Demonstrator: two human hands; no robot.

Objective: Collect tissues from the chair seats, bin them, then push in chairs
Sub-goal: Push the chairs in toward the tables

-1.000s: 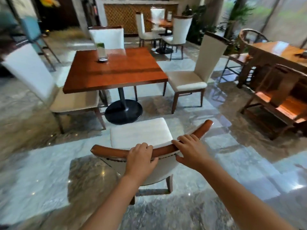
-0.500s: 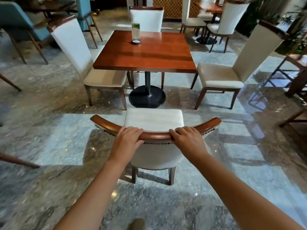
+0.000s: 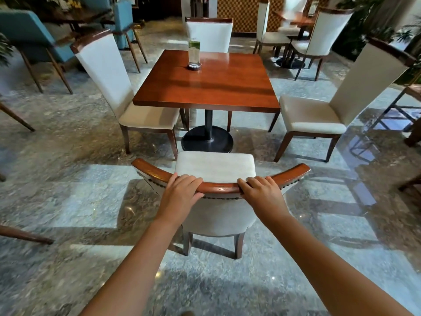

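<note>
A cream chair with a curved wooden top rail (image 3: 219, 187) stands in front of me, its seat (image 3: 215, 166) bare and facing the square wooden table (image 3: 209, 87). My left hand (image 3: 180, 195) grips the rail left of centre. My right hand (image 3: 262, 192) grips it right of centre. The seat's front edge sits just short of the table's black round base (image 3: 207, 139). A left chair (image 3: 127, 92), a right chair (image 3: 319, 110) and a far chair (image 3: 208, 34) stand around the table, their visible seats bare. No tissue is in view.
A clear menu stand (image 3: 194, 54) sits on the table's far side. Blue chairs (image 3: 34, 42) stand at the back left, another table with white chairs (image 3: 303, 33) at the back right. Wooden chair legs (image 3: 25, 234) poke in from the left edge. The marble floor is glossy.
The view has swung to face the table squarely, and the chair with both hands on its rail now lines up with the table and sits nearer its base.
</note>
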